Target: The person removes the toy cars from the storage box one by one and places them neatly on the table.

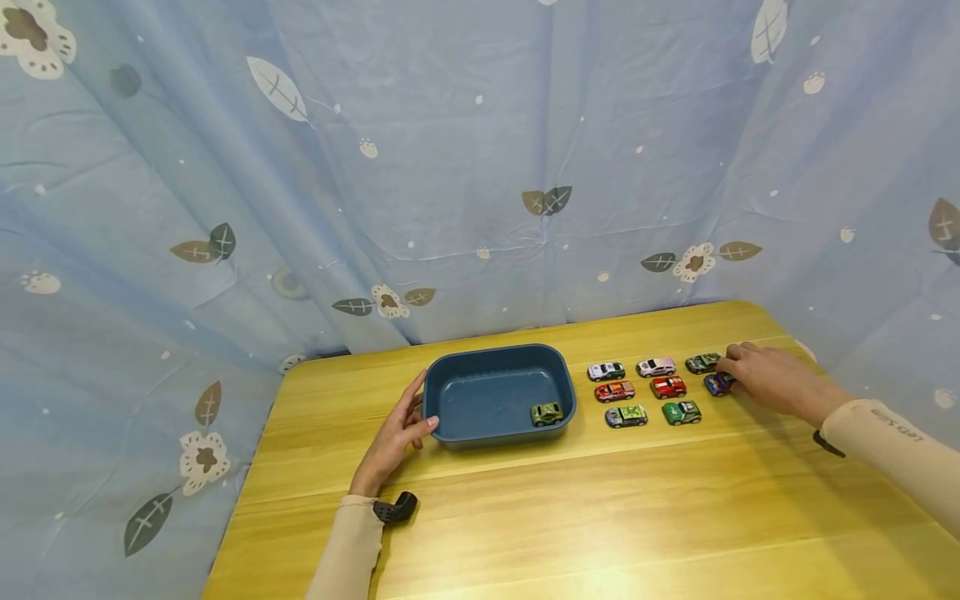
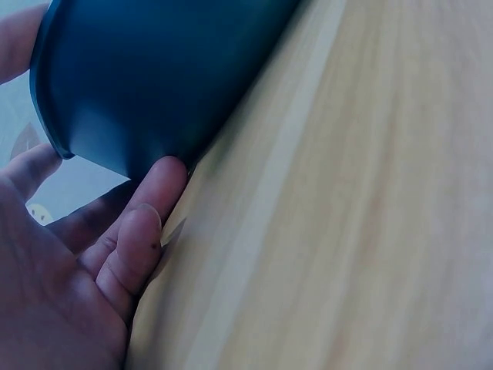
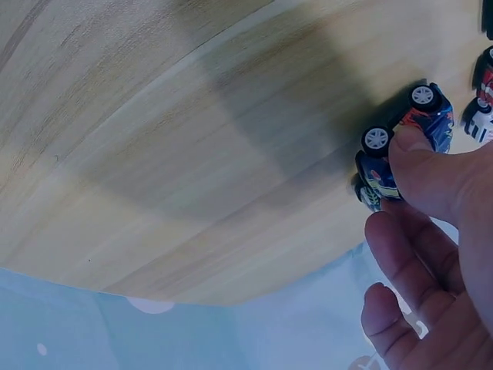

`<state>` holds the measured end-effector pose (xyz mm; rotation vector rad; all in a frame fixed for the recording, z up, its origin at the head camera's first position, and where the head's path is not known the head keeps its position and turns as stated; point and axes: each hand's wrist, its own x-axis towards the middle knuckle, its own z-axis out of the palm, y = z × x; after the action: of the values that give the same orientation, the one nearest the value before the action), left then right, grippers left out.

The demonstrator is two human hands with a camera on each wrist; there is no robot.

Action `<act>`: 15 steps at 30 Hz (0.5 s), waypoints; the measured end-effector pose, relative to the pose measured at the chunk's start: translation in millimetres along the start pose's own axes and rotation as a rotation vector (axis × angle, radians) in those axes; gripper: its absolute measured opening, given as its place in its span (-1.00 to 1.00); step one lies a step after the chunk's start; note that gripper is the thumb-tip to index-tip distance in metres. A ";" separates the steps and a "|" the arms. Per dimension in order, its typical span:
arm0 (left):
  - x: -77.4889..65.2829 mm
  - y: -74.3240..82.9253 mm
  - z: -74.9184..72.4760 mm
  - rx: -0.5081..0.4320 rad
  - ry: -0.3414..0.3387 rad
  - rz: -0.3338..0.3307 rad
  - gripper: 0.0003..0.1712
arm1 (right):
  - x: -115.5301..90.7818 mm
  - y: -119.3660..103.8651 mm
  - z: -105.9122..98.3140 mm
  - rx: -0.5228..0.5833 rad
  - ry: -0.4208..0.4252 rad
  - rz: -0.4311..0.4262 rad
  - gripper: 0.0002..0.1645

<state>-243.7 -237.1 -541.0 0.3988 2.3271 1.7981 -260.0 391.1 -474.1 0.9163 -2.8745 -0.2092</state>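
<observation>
A dark blue plastic tub (image 1: pixel 495 437) sits on the wooden table, with a green toy car (image 1: pixel 547 413) inside at its near right corner. My left hand (image 1: pixel 396 435) holds the tub's left end, thumb at the rim; in the left wrist view, fingers (image 2: pixel 166 181) lie against the outer wall near its base. At the far right, my right hand (image 1: pixel 772 379) pinches a dark blue and purple toy car (image 1: pixel 718 383). The thumb presses that car's side in the right wrist view, where its wheels (image 3: pixel 377 139) face the camera. Part of the car is hidden behind the hand.
Between tub and right hand stand several toy cars in loose rows, among them a white-green one (image 1: pixel 606 372), a red one (image 1: pixel 668 387) and a green one (image 1: pixel 682 412). A camouflage car (image 1: pixel 703 362) is just beyond the pinched one. A patterned blue curtain (image 1: pixel 480 167) hangs behind the table.
</observation>
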 end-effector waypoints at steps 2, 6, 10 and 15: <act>-0.1 0.7 0.0 0.007 0.003 0.000 -0.04 | 0.4 0.7 1.0 -0.002 0.010 -0.004 -0.66; 0.5 1.2 0.4 0.007 0.006 0.003 -0.06 | 0.6 1.9 5.0 -0.017 0.032 -0.014 -0.67; 0.9 0.5 0.2 0.000 0.001 0.012 -0.06 | 0.2 2.5 8.4 -0.022 0.049 -0.016 -0.67; -0.5 1.7 -0.4 0.003 -0.003 0.009 -0.06 | 0.7 0.3 6.8 -0.004 0.059 -0.011 -0.68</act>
<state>-243.2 -237.2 -539.2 0.4123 2.3302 1.7973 -261.8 391.6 -480.7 0.9226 -2.8147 -0.1864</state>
